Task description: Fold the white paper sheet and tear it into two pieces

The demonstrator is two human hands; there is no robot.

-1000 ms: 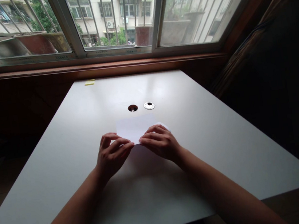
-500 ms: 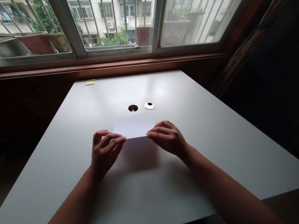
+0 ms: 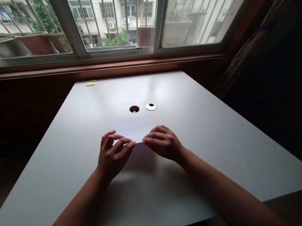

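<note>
A white sheet of paper (image 3: 135, 126) lies folded on the white table (image 3: 60, 139), just in front of a round cable hole. My left hand (image 3: 114, 155) presses its curled fingertips on the sheet's near edge from the left. From the right, my right hand (image 3: 162, 142) does the same. The two sets of fingertips nearly meet at the middle of that edge. The hands cover the near part of the paper.
A dark cable hole (image 3: 134, 109) and a white round cap (image 3: 150, 106) sit beyond the paper. A small yellow note (image 3: 90, 83) lies at the table's far left edge. Behind stands a wooden sill (image 3: 100, 66) under a barred window. The right side is dark.
Half a second ago my hands were apart at the paper's two near corners. Both have slid inward along the near edge and now almost touch at the middle.
</note>
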